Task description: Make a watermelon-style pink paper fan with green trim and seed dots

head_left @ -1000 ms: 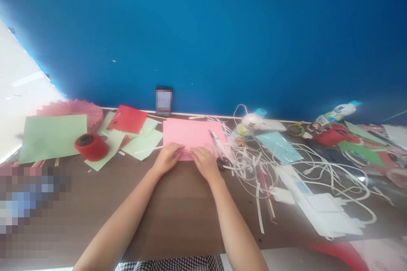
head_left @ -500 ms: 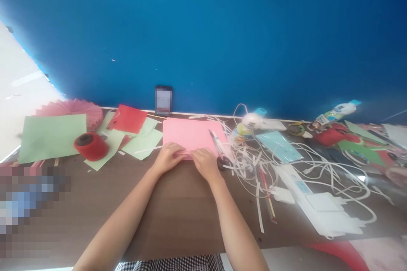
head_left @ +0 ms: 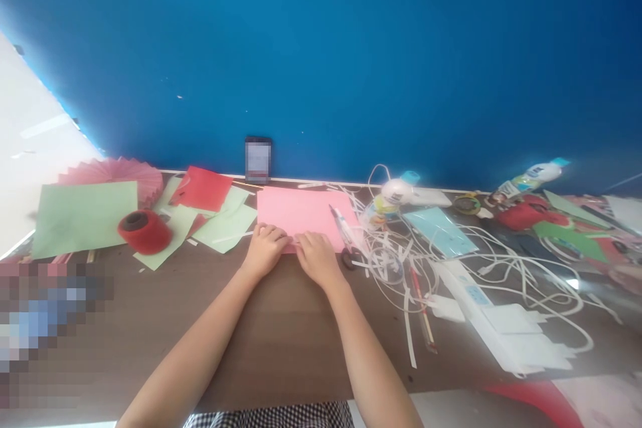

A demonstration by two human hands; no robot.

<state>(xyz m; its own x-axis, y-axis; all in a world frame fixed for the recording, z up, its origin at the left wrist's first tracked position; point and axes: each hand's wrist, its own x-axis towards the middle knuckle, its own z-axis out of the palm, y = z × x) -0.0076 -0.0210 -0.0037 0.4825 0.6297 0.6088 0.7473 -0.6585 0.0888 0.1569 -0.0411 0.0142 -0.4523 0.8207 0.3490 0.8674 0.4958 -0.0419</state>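
Observation:
A pink paper sheet [head_left: 301,210] lies flat on the brown table [head_left: 281,328] in front of me. My left hand [head_left: 265,251] and my right hand [head_left: 317,257] sit side by side on its near edge. Both have curled fingers pinching a narrow folded strip of the pink sheet. A pair of scissors [head_left: 346,234] lies just right of my right hand, at the sheet's right edge.
Left of the sheet lie green papers [head_left: 83,214], a red paper [head_left: 203,188], a red tape roll [head_left: 143,231] and a pink pleated fan [head_left: 113,170]. A phone [head_left: 258,159] leans on the blue wall. To the right lie tangled white cables [head_left: 501,267], paper strips, glue bottles [head_left: 526,180] and a power strip [head_left: 494,324].
Both hands have drawn closer together along the sheet's near edge, the right hand shifting slightly left. Everything else is unmoved.

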